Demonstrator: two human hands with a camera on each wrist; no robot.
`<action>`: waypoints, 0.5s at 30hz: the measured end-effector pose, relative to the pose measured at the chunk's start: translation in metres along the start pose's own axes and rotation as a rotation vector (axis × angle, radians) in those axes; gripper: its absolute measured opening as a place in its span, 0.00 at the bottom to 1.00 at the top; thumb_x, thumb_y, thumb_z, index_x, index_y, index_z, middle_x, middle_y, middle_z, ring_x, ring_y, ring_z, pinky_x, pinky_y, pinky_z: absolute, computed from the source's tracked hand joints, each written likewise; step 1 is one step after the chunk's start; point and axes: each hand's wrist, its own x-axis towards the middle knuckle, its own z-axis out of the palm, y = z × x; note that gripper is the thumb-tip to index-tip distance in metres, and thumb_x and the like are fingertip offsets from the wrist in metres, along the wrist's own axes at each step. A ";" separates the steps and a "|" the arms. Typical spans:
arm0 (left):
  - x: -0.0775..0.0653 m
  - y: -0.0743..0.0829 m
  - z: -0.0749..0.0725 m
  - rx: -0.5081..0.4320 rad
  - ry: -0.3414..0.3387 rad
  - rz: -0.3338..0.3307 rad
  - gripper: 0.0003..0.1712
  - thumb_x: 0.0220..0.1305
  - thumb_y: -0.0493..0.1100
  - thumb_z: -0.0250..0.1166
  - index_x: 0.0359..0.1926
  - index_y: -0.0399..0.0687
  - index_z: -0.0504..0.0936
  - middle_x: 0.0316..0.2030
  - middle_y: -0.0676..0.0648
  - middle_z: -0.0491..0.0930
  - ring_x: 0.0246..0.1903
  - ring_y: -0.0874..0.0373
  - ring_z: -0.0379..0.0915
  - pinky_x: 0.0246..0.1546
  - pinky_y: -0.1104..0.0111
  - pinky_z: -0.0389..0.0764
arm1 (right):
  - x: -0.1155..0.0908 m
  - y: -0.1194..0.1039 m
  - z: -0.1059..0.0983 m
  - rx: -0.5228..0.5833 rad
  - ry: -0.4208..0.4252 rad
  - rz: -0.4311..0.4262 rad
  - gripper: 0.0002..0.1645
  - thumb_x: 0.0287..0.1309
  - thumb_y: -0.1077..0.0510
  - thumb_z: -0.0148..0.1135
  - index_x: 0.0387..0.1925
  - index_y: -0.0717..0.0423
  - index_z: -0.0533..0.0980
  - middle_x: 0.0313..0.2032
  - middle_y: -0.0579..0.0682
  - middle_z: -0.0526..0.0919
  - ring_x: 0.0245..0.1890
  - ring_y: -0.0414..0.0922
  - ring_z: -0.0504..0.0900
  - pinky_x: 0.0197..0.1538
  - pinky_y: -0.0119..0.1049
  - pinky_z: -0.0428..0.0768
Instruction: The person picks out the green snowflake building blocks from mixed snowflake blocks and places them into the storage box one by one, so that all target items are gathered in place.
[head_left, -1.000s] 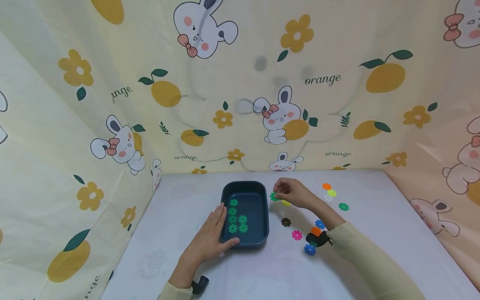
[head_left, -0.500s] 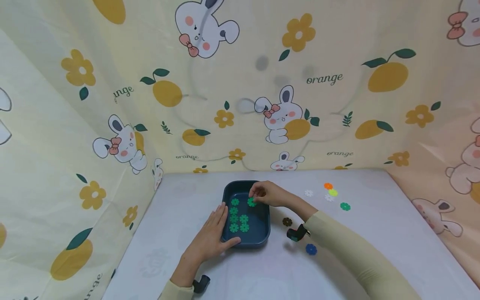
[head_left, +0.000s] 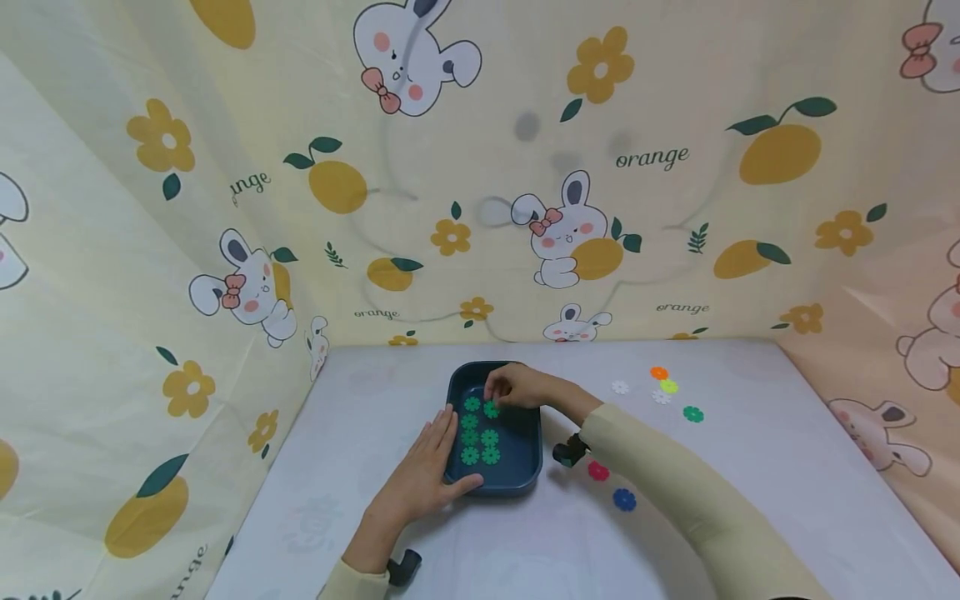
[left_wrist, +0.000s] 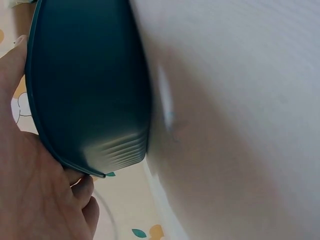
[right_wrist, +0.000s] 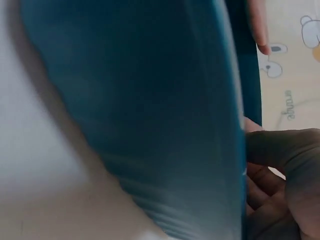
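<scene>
Inside the dark blue tray (head_left: pixel 517 450) lie several green snowflake discs (head_left: pixel 469 437), in two rough columns on the left. My right hand (head_left: pixel 521 387) reaches over the tray's right rim and pinches another green snowflake disc (head_left: pixel 491 409) at its fingertips, near the top of the right column. In the right wrist view the tray wall (right_wrist: pixel 140 100) hides that disc. My left hand (head_left: pixel 420 471) rests on the tray's left side, fingers straight along the rim and thumb over the near corner. The left wrist view shows this hand (left_wrist: pixel 40 185) against the tray's outer wall (left_wrist: pixel 95 90).
Right of the tray, loose discs lie on the white table (head_left: pixel 360 433): orange (head_left: pixel 659 373), yellow (head_left: pixel 669 387), white (head_left: pixel 620 387), green (head_left: pixel 693 414), pink (head_left: pixel 598 471) and blue (head_left: pixel 624 500). The right forearm covers part of that area. A printed cloth (head_left: pixel 420 250) hangs behind.
My right hand has carried the green disc leftward from the table beside the tray, over the rim and into the tray. My left hand has stayed in place.
</scene>
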 end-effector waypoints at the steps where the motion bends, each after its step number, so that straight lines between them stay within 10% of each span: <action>1: 0.000 0.000 0.000 -0.001 0.001 0.001 0.65 0.70 0.74 0.63 0.87 0.41 0.44 0.87 0.45 0.38 0.86 0.50 0.36 0.85 0.52 0.45 | 0.002 0.000 0.000 -0.010 -0.009 0.002 0.08 0.69 0.68 0.68 0.47 0.58 0.85 0.37 0.45 0.85 0.38 0.39 0.82 0.47 0.34 0.85; 15: 0.000 0.000 -0.002 0.004 -0.008 0.002 0.65 0.70 0.75 0.63 0.87 0.41 0.44 0.87 0.43 0.40 0.86 0.49 0.36 0.85 0.50 0.47 | 0.016 -0.003 0.014 -0.093 -0.067 0.100 0.07 0.68 0.68 0.70 0.42 0.54 0.86 0.36 0.44 0.84 0.37 0.40 0.81 0.43 0.34 0.85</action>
